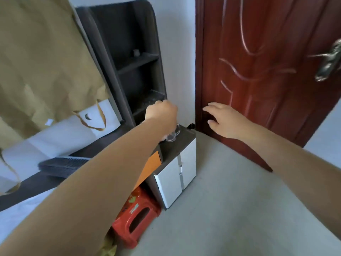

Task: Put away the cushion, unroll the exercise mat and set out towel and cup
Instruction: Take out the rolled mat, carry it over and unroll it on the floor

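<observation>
The left hand (162,112) grips the clear glass cup (172,134) over the cabinet (186,156); right hand (224,120) spread, holding nothing. Slippery glass could drop and break.

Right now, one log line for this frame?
left hand: fingers curled above clear cup | cup: on nightstand | right hand: open, empty, in front of door

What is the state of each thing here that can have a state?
Clear glass cup: on the small bedside cabinet, under the left wrist.
Left hand: curled above the cup; the grip is hidden.
Right hand: open, holding nothing.
White cabinet doors: closed.
Dark red wooden door: whether closed, cannot tell.
Red plastic stool: upright on the floor.
</observation>
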### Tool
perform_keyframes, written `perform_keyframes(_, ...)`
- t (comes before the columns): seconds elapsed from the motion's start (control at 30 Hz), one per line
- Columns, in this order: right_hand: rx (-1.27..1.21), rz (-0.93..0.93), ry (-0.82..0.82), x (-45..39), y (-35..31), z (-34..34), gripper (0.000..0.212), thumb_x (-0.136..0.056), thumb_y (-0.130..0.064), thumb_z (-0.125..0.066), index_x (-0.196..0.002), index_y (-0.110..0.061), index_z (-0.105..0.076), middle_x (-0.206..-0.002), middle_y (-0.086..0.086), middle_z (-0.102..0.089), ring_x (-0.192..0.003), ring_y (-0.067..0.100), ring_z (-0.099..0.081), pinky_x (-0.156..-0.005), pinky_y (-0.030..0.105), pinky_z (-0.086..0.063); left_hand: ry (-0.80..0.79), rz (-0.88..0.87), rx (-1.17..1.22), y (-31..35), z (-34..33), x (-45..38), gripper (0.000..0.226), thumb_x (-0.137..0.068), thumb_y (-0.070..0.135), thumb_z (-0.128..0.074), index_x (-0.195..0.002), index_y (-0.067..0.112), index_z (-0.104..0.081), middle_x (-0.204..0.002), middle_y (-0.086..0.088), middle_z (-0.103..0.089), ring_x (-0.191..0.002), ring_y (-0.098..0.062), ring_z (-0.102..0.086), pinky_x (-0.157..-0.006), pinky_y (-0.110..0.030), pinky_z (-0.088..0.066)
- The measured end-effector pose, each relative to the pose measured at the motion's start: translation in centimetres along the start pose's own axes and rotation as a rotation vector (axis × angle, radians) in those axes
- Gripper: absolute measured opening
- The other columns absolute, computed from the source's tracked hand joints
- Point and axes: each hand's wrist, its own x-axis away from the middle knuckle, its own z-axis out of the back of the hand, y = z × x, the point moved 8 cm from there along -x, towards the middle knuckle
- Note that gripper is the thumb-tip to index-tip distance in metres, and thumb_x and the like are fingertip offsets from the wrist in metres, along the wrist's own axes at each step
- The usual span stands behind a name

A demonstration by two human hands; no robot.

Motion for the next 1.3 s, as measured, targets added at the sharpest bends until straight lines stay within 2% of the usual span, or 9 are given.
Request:
perform_keyframes(0.13, 0.019, -0.128, 0.107, 4.3, 3.1, 6.0, 0.048, -0.092, -0.017, -0.045, -0.139, -0.011, -0.036, -0.152, 0.011, -0.029, -0.138, 0.026, -0.03, -0.113, 0.037, -0.028, 0.059, -0.161, 0.056, 5.6, 4.7, -0.4, 0.028, -0.091, 0.015, -0.043, -0.116, 0.008, -0.054, -0.119, -0.013, -0.052, -0.113, -0.031, -0.049, -0.07, -0.035, -0.037)
perform_keyframes(0.33, 0.089, -0.382, 0.266, 15.5, 6.5, 14.3, 0.047, -0.092, -0.017, -0.046, -0.138, -0.008, -0.038, -0.149, 0.012, -0.035, -0.137, 0.025, -0.032, -0.112, 0.031, -0.024, 0.208, -0.441, 0.099, 16.2, 12.3, 2.3, 0.035, -0.092, 0.02, -0.042, -0.122, 0.008, -0.055, -0.123, -0.014, -0.051, -0.115, -0.033, -0.049, -0.084, -0.041, -0.046)
perform_keyframes(0.47, 0.116, -0.666, 0.327, 27.3, 8.0, 16.3, 0.048, -0.093, -0.018, -0.046, -0.139, -0.009, -0.035, -0.15, 0.011, -0.033, -0.138, 0.023, -0.03, -0.11, 0.027, -0.02, 0.26, -0.685, 0.132, 24.7, 14.6, 8.2, 0.035, -0.092, 0.02, -0.043, -0.123, 0.008, -0.055, -0.125, -0.014, -0.052, -0.117, -0.034, -0.05, -0.087, -0.042, -0.046)
perform_keyframes(0.57, 0.115, -0.873, 0.354, 36.4, 7.5, 16.5, 0.047, -0.092, -0.018, -0.046, -0.138, -0.009, -0.037, -0.149, 0.009, -0.034, -0.138, 0.022, -0.031, -0.109, 0.028, -0.023, 0.255, -0.883, 0.138, 30.6, 15.4, 14.4, 0.033, -0.093, 0.018, -0.042, -0.121, 0.008, -0.056, -0.123, -0.013, -0.052, -0.113, -0.033, -0.053, -0.081, -0.037, -0.045)
perform_keyframes(0.73, 0.171, -1.139, 0.388, 52.0, 3.9, 18.0, 0.048, -0.093, -0.017, -0.045, -0.139, -0.007, -0.035, -0.15, 0.012, -0.032, -0.138, 0.024, -0.03, -0.11, 0.029, -0.024, 0.256, -1.173, 0.182, 38.9, 18.1, 27.5, 0.031, -0.092, 0.015, -0.043, -0.119, 0.006, -0.057, -0.121, -0.012, -0.052, -0.109, -0.03, -0.053, -0.072, -0.03, -0.037)
perform_keyframes(0.9, 0.239, -1.358, 0.448, 67.9, -1.2, 20.8, 0.05, -0.093, -0.016, -0.047, -0.139, -0.004, -0.034, -0.15, 0.015, -0.031, -0.138, 0.025, -0.03, -0.107, 0.024, -0.02, 0.336, -1.399, 0.237, 45.0, 23.7, 42.9, 0.029, -0.089, 0.013, -0.046, -0.112, 0.004, -0.061, -0.12, -0.015, -0.056, -0.111, -0.032, -0.054, -0.082, -0.032, -0.045)
perform_keyframes(1.1, 0.333, -1.729, 0.471, 93.4, -9.2, 21.7, 0.05, -0.091, -0.02, -0.047, -0.139, -0.012, -0.036, -0.152, 0.011, -0.029, -0.138, 0.027, -0.028, -0.113, 0.039, -0.027, 0.396, -1.616, 0.34, 54.0, 29.3, 66.8, 0.036, -0.09, 0.021, -0.048, -0.123, 0.01, -0.058, -0.13, -0.015, -0.049, -0.121, -0.033, -0.048, -0.093, -0.038, -0.044)
perform_keyframes(1.2, 0.3, -1.88, 0.448, 104.4, -13.4, 19.6, 0.049, -0.091, -0.02, -0.047, -0.139, -0.013, -0.036, -0.15, 0.011, -0.03, -0.136, 0.028, -0.032, -0.111, 0.039, -0.031, 0.363, -1.704, 0.455, 57.0, 30.1, 77.5, 0.033, -0.09, 0.018, -0.047, -0.119, 0.01, -0.06, -0.128, -0.013, -0.049, -0.119, -0.031, -0.046, -0.091, -0.037, -0.043)
perform_keyframes(1.3, 0.276, -1.994, 0.519, 114.3, -18.6, 19.2, 0.046, -0.091, -0.017, -0.046, -0.136, -0.011, -0.04, -0.147, 0.011, -0.036, -0.134, 0.026, -0.036, -0.109, 0.035, -0.033, 0.378, -1.876, 0.561, 58.8, 31.2, 89.7, 0.03, -0.09, 0.015, -0.044, -0.114, 0.009, -0.062, -0.122, -0.011, -0.055, -0.113, -0.031, -0.049, -0.086, -0.035, -0.043)
